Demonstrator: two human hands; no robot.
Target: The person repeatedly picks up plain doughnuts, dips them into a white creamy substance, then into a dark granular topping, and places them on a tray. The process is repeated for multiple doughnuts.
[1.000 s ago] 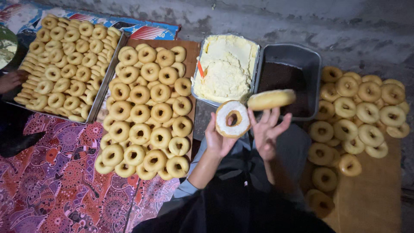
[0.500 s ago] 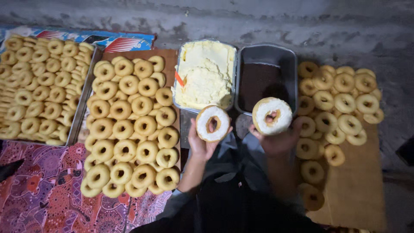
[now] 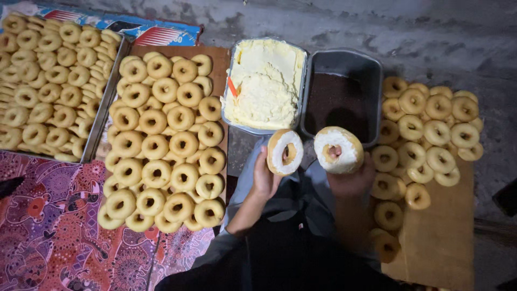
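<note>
My left hand [image 3: 265,178] holds one doughnut half [image 3: 285,152] upright, its cut white face turned to the right. My right hand [image 3: 353,180] holds the other doughnut half [image 3: 338,150] with its cut face up. Both halves hover just in front of two containers: a metal tub of pale yellow cream [image 3: 265,86] with an orange tool stuck in it, and a dark tray of brown sprinkles [image 3: 339,99]. The right half is at the near edge of the sprinkle tray.
A wooden board [image 3: 215,59] piled with whole doughnuts [image 3: 161,145] lies to the left, and a metal tray [image 3: 99,113] of more doughnuts further left. Several doughnuts [image 3: 425,134] rest on cardboard [image 3: 441,237] to the right. Patterned cloth [image 3: 48,226] covers the near left.
The doughnut has come apart into two halves, one per hand. Both hands have tilted the cut faces and lowered slightly toward the containers; the view shifted left.
</note>
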